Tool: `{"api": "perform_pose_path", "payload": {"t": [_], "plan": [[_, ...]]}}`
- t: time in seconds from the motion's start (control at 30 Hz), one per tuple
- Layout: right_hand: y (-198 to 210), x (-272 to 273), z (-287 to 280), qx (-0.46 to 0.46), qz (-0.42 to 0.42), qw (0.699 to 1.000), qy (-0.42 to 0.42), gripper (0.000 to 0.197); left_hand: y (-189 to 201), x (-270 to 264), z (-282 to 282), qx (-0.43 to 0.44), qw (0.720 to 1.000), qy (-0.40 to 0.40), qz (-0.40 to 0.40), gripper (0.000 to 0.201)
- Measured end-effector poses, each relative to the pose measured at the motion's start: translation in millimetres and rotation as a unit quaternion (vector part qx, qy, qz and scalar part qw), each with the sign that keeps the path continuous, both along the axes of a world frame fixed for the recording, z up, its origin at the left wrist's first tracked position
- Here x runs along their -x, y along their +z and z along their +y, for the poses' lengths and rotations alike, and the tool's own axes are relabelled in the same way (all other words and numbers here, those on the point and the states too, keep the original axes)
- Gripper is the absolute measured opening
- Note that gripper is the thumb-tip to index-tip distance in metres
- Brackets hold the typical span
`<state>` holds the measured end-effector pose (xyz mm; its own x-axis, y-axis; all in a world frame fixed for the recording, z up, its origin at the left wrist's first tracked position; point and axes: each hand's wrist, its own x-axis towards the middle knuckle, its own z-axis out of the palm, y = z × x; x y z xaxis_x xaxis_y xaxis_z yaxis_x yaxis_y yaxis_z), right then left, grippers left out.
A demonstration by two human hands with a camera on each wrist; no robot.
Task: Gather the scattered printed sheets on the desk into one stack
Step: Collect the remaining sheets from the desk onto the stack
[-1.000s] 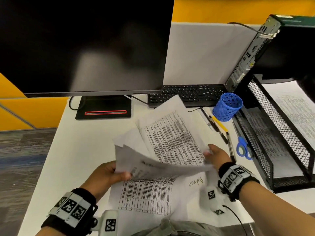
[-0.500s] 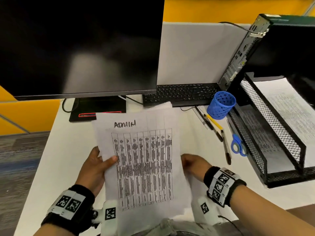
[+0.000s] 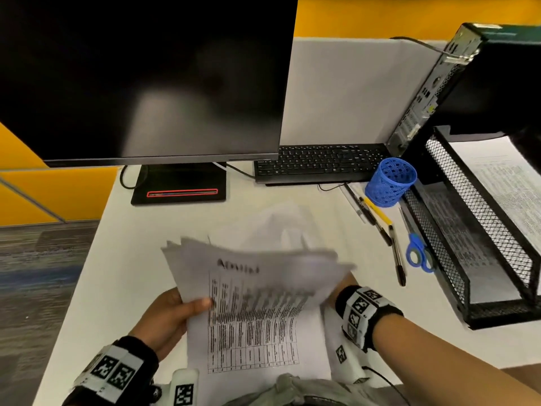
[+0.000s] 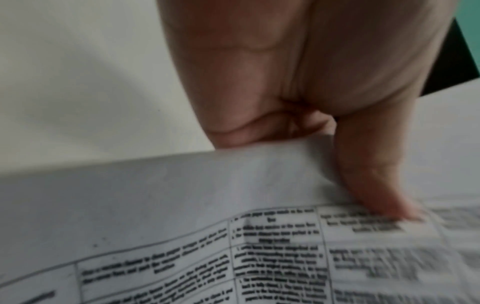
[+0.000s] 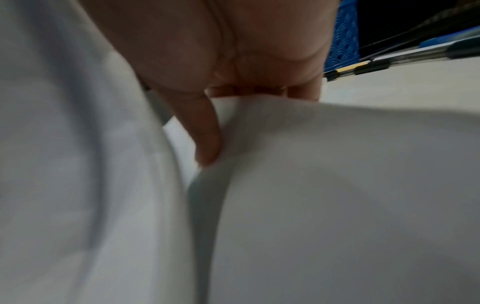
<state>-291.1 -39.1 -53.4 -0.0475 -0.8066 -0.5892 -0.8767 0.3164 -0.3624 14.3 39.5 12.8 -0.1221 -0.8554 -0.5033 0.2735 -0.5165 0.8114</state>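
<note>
Printed sheets (image 3: 254, 306) are bunched together and held up over the near edge of the white counter (image 3: 96, 273), between the person's two hands. The top sheet faces up, with a handwritten word above a printed table; the far ends of the sheets curl and blur, and their edges are not lined up, fanning out at the far left corner.

The left hand (image 3: 168, 316) grips the left edge of the bundle: in the left wrist view its thumb (image 4: 374, 185) lies on the printed face while the other fingers are hidden under the paper. The right hand (image 5: 233, 47) is mostly covered by the sheets in the head view; the right wrist view shows its thumb (image 5: 205, 131) pressed on a bowed white sheet (image 5: 337, 185) with the fingers curled behind its edge, so it too is grasping paper.

Both wrists wear black bands (image 3: 366, 315) with square black-and-white markers.

Right of the sheets lie several pens (image 3: 377, 218) and blue-handled scissors (image 3: 418, 253), with a blue mesh pen cup (image 3: 390, 181) standing behind them. Farther right a black mesh tray (image 3: 480, 238) holds more printed paper on its upper level. A black keyboard (image 3: 319, 162) sits at the back, a dark monitor (image 3: 140, 77) stands on its base to the left, and a computer case (image 3: 433, 83) leans at the right rear.
</note>
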Motion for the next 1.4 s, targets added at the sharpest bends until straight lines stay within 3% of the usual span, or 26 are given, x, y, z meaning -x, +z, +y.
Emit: {"api": "perform_pose_path", "payload": {"t": [0.07, 0.17, 0.2, 0.33, 0.4, 0.47, 0.53, 0.7, 0.8, 0.9, 1.1, 1.33, 1.4], "plan": [[14, 7, 3, 0.052, -0.079, 0.993, -0.066, 0.034, 3, 2, -9, 0.008, 0.998, 0.057, 0.012, 0.087], [42, 13, 9, 0.074, -0.224, 0.961, -0.143, 0.035, 5, 9, -23, 0.004, 0.991, 0.130, 0.037, 0.035], [49, 12, 10, 0.077, -0.255, 0.953, -0.145, 0.038, 6, 11, -27, -0.003, 0.989, 0.145, 0.033, 0.031], [68, -1, 15, 0.078, -0.292, 0.947, -0.111, 0.026, 16, 25, -49, 0.011, 0.990, 0.139, -0.015, 0.035], [78, -8, 16, 0.079, -0.322, 0.937, -0.114, 0.020, 21, 28, -59, 0.021, 0.987, 0.148, -0.055, 0.026], [84, -10, 16, 0.083, -0.365, 0.914, -0.157, 0.019, 28, 32, -68, 0.039, 0.980, 0.169, -0.097, 0.018], [94, -9, 13, 0.111, -0.391, 0.888, -0.214, 0.024, 39, 40, -74, 0.074, 0.968, 0.197, -0.140, 0.024], [127, -12, -2, 0.217, -0.348, 0.901, -0.139, 0.029, 81, 75, -82, 0.247, 0.927, 0.201, -0.199, 0.029], [155, -17, -3, 0.317, -0.361, 0.868, -0.127, 0.035, 107, 90, -77, 0.344, 0.888, 0.207, -0.223, 0.027], [165, -16, 8, 0.395, -0.360, 0.837, -0.114, 0.027, 115, 96, -65, 0.415, 0.861, 0.209, -0.210, 0.034], [128, -16, 23, 0.321, -0.310, 0.885, -0.129, 0.048, 71, 94, -54, 0.347, 0.900, 0.156, -0.213, 0.046], [121, -15, 16, 0.333, -0.324, 0.869, -0.172, 0.038, 76, 101, -62, 0.342, 0.900, 0.182, -0.202, 0.035], [119, -14, 18, 0.332, -0.339, 0.863, -0.175, 0.043, 71, 102, -65, 0.324, 0.906, 0.186, -0.199, 0.036]]}}
